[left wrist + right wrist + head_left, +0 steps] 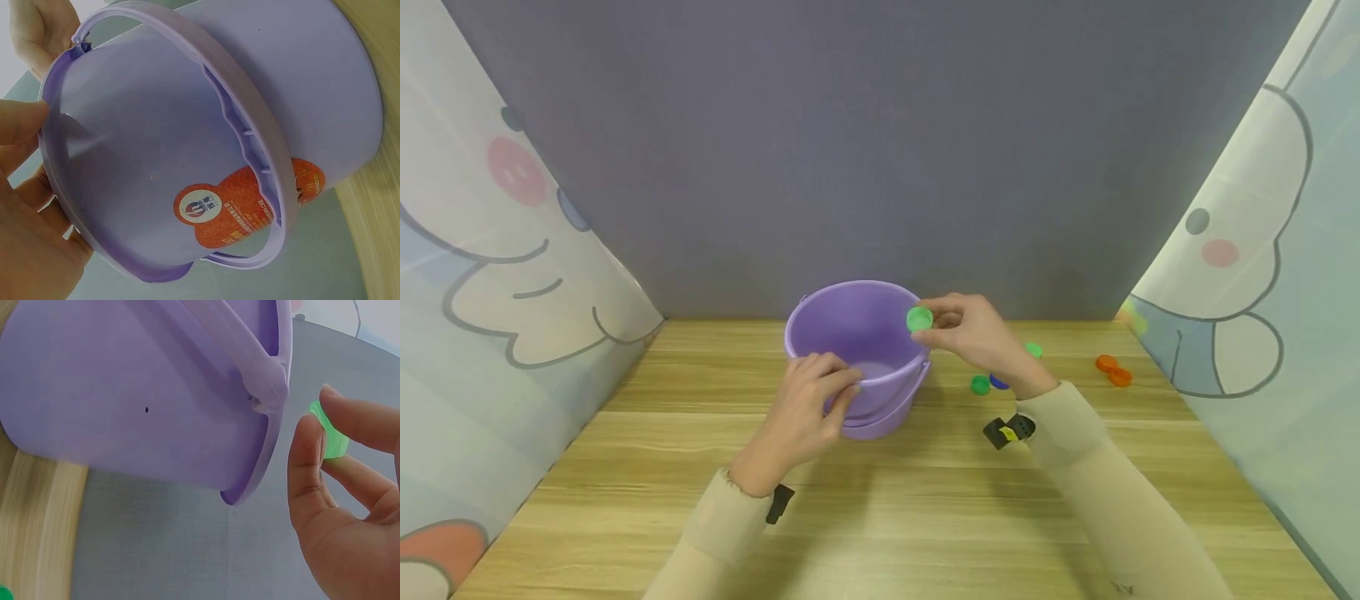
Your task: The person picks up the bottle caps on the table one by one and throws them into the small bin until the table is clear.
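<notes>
A purple bucket (880, 429) stands upright on the wooden table, its handle (250, 119) hanging down at the front. My left hand (808, 408) grips the near rim, thumb outside and fingers over the edge. Above the bucket's right rim, my right hand (966, 329) pinches a light green bottle cap (919, 319) between thumb and fingers. That cap (335, 434) is just apart from the bucket in the right wrist view. An orange-red sticker (228, 215) shows on the bucket's side.
Right of the bucket lie a dark green cap (981, 385), a blue cap (999, 382) partly behind my right forearm, and a light green cap (1033, 350). Two orange caps (1107, 363) touch farther right. A grey panel (880, 167) rises behind the table (625, 467), with printed sheets at both sides.
</notes>
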Demonstrator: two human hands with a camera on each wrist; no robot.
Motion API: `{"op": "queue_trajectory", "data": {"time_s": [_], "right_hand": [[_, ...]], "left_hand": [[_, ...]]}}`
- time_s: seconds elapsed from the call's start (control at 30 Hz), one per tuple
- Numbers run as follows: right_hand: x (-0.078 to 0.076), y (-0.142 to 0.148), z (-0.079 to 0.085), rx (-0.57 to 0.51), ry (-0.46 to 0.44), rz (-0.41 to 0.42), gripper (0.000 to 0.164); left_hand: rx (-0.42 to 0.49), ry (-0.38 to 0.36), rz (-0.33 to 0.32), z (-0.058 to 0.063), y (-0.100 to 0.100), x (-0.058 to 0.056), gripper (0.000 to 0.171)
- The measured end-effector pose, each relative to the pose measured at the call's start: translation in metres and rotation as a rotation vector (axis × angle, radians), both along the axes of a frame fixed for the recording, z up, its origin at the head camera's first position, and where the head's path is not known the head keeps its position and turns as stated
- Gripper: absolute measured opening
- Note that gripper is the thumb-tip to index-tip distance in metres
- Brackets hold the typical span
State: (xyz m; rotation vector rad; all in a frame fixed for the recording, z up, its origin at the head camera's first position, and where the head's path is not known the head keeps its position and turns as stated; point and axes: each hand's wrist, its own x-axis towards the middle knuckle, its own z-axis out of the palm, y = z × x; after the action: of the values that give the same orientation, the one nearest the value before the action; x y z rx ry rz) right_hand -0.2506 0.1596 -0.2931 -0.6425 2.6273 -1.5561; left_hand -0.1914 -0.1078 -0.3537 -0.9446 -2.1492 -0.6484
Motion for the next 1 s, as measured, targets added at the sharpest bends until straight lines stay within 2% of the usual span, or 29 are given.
{"op": "queue_trajectory", "data": {"time_s": [0.5, 0.83, 1.0], "right_hand": [[-0.007, -0.015, 0.001, -0.019, -0.046, -0.008, 0.049], [-0.009, -0.025, 0.001, -0.051, -0.012, 0.004, 0.046], [-0.009, -0.026, 0.001, -0.058, -0.006, -0.001, 0.056]], "left_hand": [[-0.005, -0.019, 0.009, 0.002, 0.001, 0.000, 0.012], [-0.005, -0.029, 0.011, 0.002, 0.001, 0.001, 0.012], [-0.005, -0.021, 0.011, 0.002, 0.000, 0.001, 0.012]]}}
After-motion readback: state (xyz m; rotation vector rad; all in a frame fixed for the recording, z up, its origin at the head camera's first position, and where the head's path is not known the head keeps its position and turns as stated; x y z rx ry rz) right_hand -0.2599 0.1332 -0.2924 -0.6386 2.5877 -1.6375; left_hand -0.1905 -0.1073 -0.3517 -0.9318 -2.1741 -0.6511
